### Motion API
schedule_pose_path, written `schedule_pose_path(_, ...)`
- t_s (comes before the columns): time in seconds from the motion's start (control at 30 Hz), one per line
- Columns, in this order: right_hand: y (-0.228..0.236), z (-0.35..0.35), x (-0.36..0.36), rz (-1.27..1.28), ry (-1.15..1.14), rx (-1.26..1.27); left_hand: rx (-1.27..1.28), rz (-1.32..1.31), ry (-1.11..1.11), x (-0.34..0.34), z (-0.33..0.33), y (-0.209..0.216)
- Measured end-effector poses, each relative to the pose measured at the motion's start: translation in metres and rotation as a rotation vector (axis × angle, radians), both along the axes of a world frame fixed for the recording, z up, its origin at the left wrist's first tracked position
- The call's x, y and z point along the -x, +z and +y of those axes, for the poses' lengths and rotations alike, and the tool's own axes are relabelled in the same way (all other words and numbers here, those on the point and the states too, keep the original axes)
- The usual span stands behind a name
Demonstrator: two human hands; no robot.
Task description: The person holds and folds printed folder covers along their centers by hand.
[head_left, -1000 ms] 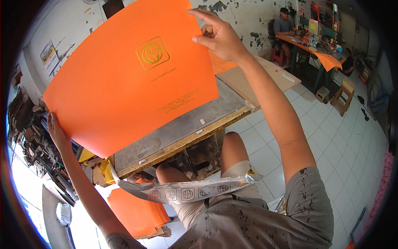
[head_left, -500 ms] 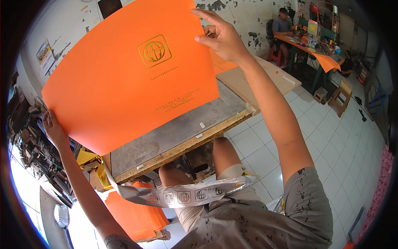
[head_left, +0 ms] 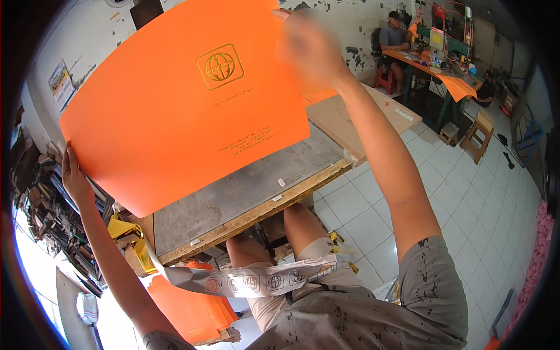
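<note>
A large orange sheet of card point(head_left: 157, 122) is held up in front of me, slightly bowed, with a gold emblem and gold lines of print. My left hand point(head_left: 73, 175) pinches its lower left edge. At the upper right edge is my right hand point(head_left: 312, 49), smeared, with a fingertip on the card. Below the sheet lies a grey metal plate point(head_left: 251, 186) on a wooden-edged worktable. A silvery foil strip point(head_left: 233, 283) with emblem outlines hangs across my lap, joined at the left to yellow-gold foil point(head_left: 137, 242).
Stacked orange sheets point(head_left: 186, 306) sit low at the left, beneath the table. A wooden board point(head_left: 364, 122) extends from the table's right side. Further back, a person point(head_left: 394, 41) sits at a green-legged bench point(head_left: 420, 61). A wooden stool point(head_left: 479, 137) stands on the tiled floor.
The orange sheet has shifted very slightly, still held at both sides. My knees and the foil strip on my lap have moved a little. My right hand is now smeared.
</note>
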State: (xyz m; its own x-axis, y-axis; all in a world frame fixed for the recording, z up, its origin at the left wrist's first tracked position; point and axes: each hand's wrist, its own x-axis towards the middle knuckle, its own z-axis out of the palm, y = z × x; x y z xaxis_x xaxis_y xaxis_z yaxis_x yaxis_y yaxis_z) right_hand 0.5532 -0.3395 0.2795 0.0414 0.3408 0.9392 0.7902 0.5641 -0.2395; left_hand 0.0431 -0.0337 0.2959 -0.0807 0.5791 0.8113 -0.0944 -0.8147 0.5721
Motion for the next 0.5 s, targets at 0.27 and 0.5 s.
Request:
schedule_pose_path(0.27,-0.001,0.007,-0.007,0.021,0.011,0.018,0.002,0.011,-0.257,0.0,0.006,0.0)
schedule_pose_path(0.5,0.0,0.021,-0.004,0.075,0.076,0.055,-0.01,-0.035,-0.219,0.0,0.003,-0.001)
